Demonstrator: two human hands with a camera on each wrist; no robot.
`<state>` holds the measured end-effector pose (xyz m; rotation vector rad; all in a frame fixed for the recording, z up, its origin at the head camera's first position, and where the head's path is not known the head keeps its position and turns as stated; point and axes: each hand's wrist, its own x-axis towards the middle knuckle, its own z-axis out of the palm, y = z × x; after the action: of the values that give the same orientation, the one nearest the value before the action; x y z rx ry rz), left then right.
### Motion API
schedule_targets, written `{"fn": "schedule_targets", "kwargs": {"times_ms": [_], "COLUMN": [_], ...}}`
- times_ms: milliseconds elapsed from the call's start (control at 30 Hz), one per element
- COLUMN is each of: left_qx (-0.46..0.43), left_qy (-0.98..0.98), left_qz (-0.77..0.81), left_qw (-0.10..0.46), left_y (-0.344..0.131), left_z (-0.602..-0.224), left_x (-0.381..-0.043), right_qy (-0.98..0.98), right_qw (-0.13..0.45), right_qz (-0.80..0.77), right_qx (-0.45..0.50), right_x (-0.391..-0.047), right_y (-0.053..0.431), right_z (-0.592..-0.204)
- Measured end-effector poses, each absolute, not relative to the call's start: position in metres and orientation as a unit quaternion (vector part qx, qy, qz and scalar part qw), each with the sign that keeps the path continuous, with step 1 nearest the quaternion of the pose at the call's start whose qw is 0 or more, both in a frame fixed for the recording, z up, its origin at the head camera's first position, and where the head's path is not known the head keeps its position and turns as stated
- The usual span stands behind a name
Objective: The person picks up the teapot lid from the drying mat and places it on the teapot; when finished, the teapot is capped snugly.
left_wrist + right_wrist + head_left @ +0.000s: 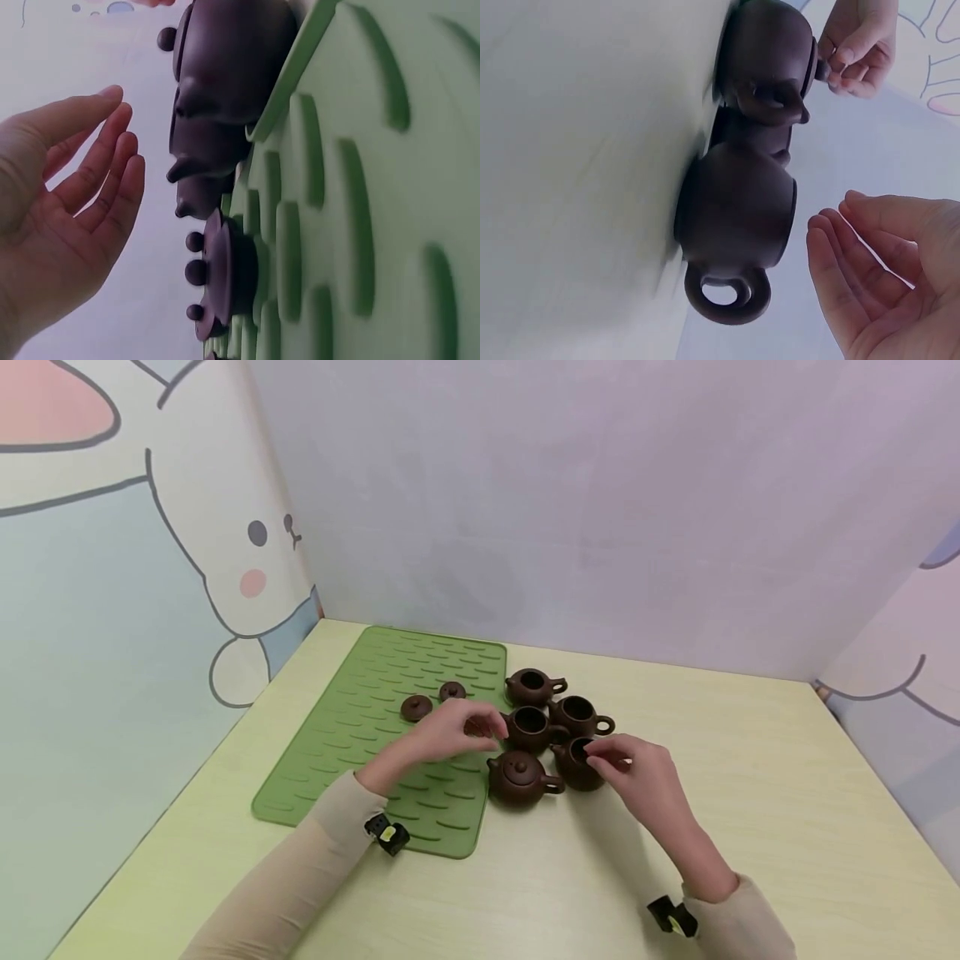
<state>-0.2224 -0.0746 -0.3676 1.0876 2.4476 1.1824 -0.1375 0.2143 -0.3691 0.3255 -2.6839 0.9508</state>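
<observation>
My left hand (457, 731) hovers over the green mat's right edge, left of the teapots. In the left wrist view its fingers are loosely bent, with nothing between them. Below and to its right stands a dark brown teapot (516, 779) with its lid on. My right hand (637, 768) is above a lidless teapot (579, 774) at the front right. The right wrist view shows a gap between these fingertips and the teapot's rim (789, 225), and nothing held. Three more lidless teapots, one of them (528, 739) beside my left fingertips, stand behind.
Several small brown lids, including one lid (416, 708) and another lid (452, 691), lie on the ridged green mat (337, 752); my left hand may cover others in the head view. A pale wooden table (765, 793) extends rightward. Walls stand at the back and sides.
</observation>
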Motion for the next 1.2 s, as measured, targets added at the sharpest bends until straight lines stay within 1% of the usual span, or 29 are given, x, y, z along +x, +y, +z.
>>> {"fn": "schedule_targets", "kwargs": {"times_ms": [100, 400, 633, 867, 1033, 1200], "left_qx": [0.356, 0.293, 0.245, 0.225, 0.200, 0.193], "left_qy": [0.836, 0.860, 0.864, 0.863, 0.867, 0.865], "left_qz": [0.406, 0.409, 0.431, 0.441, 0.443, 0.447], "left_qw": [0.101, 0.087, 0.091, 0.097, 0.109, 0.124], "left_y": [-0.082, -0.098, -0.108, -0.118, -0.123, -0.126], "left_z": [-0.368, -0.373, -0.382, -0.393, -0.397, -0.400], "left_x": [-0.225, -0.230, -0.234, -0.239, -0.240, -0.241], "right_qy": [-0.925, -0.927, -0.931, -0.937, -0.939, -0.938], "right_qw": [0.141, 0.127, 0.119, 0.087, 0.062, 0.049], "right_qz": [0.335, 0.344, 0.337, 0.333, 0.331, 0.336], "right_qx": [0.108, 0.082, 0.072, 0.063, 0.066, 0.068], "right_x": [-0.139, -0.144, -0.148, -0.151, -0.155, -0.157], "right_y": [0.219, 0.231, 0.238, 0.245, 0.248, 0.250], "right_z": [-0.369, -0.374, -0.378, -0.380, -0.381, -0.382]}}
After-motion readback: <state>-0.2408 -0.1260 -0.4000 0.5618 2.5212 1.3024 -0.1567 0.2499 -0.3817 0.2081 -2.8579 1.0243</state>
